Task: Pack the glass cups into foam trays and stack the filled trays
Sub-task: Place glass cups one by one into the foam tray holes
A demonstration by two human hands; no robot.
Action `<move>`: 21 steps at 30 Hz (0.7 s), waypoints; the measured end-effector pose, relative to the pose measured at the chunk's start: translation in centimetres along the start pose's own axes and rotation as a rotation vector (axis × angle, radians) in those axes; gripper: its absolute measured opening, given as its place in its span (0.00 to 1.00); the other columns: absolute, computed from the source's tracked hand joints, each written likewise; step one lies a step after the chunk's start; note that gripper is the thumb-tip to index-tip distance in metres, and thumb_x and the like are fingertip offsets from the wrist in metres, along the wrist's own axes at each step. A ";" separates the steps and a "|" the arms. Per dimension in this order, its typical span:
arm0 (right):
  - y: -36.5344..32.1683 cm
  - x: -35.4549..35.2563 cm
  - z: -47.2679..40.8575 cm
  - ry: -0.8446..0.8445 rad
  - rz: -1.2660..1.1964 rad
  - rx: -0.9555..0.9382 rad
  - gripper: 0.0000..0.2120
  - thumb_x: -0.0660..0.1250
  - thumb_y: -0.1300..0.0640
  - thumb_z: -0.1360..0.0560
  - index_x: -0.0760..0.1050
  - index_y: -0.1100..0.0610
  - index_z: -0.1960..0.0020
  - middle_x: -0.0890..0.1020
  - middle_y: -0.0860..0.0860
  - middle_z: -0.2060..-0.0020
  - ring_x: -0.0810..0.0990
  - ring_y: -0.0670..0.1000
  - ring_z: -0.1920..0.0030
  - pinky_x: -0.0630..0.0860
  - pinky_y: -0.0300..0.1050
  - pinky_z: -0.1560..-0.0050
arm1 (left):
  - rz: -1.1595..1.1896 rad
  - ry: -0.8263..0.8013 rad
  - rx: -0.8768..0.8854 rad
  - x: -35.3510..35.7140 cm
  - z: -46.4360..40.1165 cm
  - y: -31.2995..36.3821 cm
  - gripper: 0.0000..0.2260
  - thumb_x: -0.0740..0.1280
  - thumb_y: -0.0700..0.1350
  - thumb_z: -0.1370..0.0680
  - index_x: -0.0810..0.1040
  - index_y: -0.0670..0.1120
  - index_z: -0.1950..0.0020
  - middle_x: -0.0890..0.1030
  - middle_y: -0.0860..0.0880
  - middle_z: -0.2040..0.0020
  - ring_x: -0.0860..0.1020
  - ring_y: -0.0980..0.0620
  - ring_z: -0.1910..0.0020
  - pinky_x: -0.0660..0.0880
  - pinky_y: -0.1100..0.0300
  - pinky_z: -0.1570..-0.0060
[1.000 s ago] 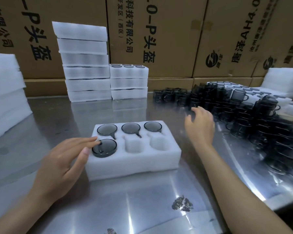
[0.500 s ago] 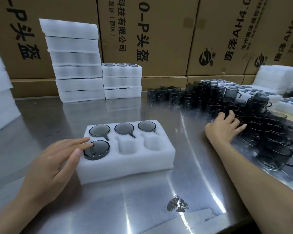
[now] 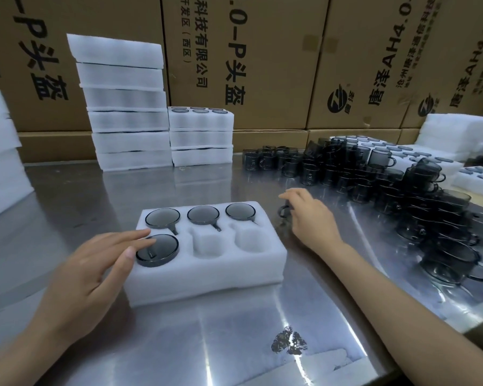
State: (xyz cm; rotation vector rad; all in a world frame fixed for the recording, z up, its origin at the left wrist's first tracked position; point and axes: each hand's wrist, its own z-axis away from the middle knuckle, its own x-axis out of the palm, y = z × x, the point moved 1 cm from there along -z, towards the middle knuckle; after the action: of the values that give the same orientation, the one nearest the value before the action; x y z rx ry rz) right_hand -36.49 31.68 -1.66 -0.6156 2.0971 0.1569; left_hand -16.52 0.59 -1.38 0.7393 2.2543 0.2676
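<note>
A white foam tray (image 3: 207,280) lies on the steel table in front of me. Its back row holds three dark glass cups (image 3: 203,214). One more cup (image 3: 162,249) sits in the front-left slot, while the front-middle and front-right slots are empty. My left hand (image 3: 95,268) rests with straight fingers on the rim of that front-left cup. My right hand (image 3: 310,218) grips a dark glass cup (image 3: 283,213) just right of the tray, with only the cup's handle showing past my fingers.
A big heap of loose dark cups (image 3: 402,196) covers the table's right side. Two stacks of foam trays (image 3: 123,107) (image 3: 201,135) stand at the back before cardboard boxes (image 3: 262,51). More foam sits at the far left (image 3: 0,157) and far right (image 3: 457,135).
My right hand has come back from the cup heap toward the tray with a cup in its grip. My left hand has stayed on the front-left cup.
</note>
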 end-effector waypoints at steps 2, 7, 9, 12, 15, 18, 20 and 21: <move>-1.5 0.3 0.1 0.040 0.016 -0.101 0.23 0.66 0.70 0.33 0.76 0.56 0.40 0.77 0.52 0.40 0.79 0.59 0.55 0.72 0.47 0.57 | -0.002 0.002 0.005 0.0 0.0 0.0 0.21 0.50 0.58 0.20 0.80 0.52 0.45 0.78 0.59 0.41 0.75 0.57 0.41 0.68 0.64 0.42; -2.4 0.5 0.0 0.082 0.013 -0.127 0.21 0.66 0.67 0.30 0.75 0.56 0.38 0.77 0.51 0.39 0.77 0.56 0.45 0.72 0.48 0.50 | -0.018 -0.004 0.004 -0.1 0.0 0.0 0.19 0.51 0.57 0.20 0.80 0.54 0.45 0.78 0.59 0.41 0.75 0.56 0.41 0.69 0.60 0.43; -1.6 0.5 -0.1 0.064 -0.010 -0.040 0.21 0.64 0.62 0.26 0.71 0.55 0.33 0.71 0.52 0.32 0.69 0.56 0.35 0.68 0.52 0.40 | -0.023 -0.005 0.001 -0.1 0.0 0.2 0.17 0.52 0.55 0.21 0.80 0.54 0.45 0.78 0.59 0.41 0.75 0.57 0.41 0.69 0.61 0.43; -0.3 0.8 0.0 -0.137 -0.167 0.156 0.26 0.61 0.54 0.22 0.60 0.52 0.25 0.58 0.49 0.25 0.54 0.54 0.26 0.60 0.54 0.31 | -0.045 -0.019 0.012 -0.1 0.0 0.7 0.17 0.55 0.53 0.22 0.82 0.51 0.47 0.79 0.58 0.43 0.75 0.57 0.43 0.67 0.65 0.42; 0.4 0.8 0.0 -0.172 -0.302 0.237 0.28 0.64 0.49 0.23 0.59 0.51 0.25 0.63 0.49 0.29 0.66 0.53 0.32 0.67 0.48 0.39 | -0.092 -0.035 0.048 0.0 0.0 1.1 0.15 0.59 0.54 0.24 0.83 0.50 0.51 0.79 0.56 0.50 0.76 0.56 0.49 0.68 0.64 0.46; 0.3 0.5 0.0 -0.085 -0.351 0.309 0.33 0.71 0.43 0.29 0.64 0.50 0.29 0.68 0.48 0.41 0.73 0.49 0.47 0.68 0.42 0.51 | -0.170 -0.052 0.104 0.2 0.0 1.0 0.19 0.60 0.60 0.24 0.83 0.49 0.54 0.78 0.54 0.55 0.75 0.54 0.54 0.70 0.60 0.51; 0.1 0.3 0.0 -0.035 -0.367 0.335 0.31 0.73 0.41 0.33 0.70 0.50 0.34 0.67 0.47 0.46 0.73 0.47 0.51 0.69 0.41 0.52 | -0.243 -0.052 0.146 0.6 0.0 0.8 0.21 0.61 0.63 0.25 0.83 0.47 0.55 0.77 0.53 0.56 0.75 0.52 0.55 0.70 0.56 0.53; -0.1 0.2 0.0 0.006 -0.374 0.344 0.29 0.74 0.41 0.34 0.71 0.50 0.38 0.67 0.47 0.48 0.74 0.48 0.51 0.69 0.41 0.53 | -0.267 -0.048 0.161 0.7 0.0 0.6 0.22 0.61 0.63 0.26 0.82 0.46 0.55 0.77 0.53 0.57 0.75 0.51 0.55 0.71 0.55 0.54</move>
State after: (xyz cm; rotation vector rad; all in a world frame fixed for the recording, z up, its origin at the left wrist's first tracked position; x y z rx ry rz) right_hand -36.53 31.55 -1.87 -0.7794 1.9147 -0.4081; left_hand -16.68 1.51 -1.54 0.5113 2.3153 -0.0593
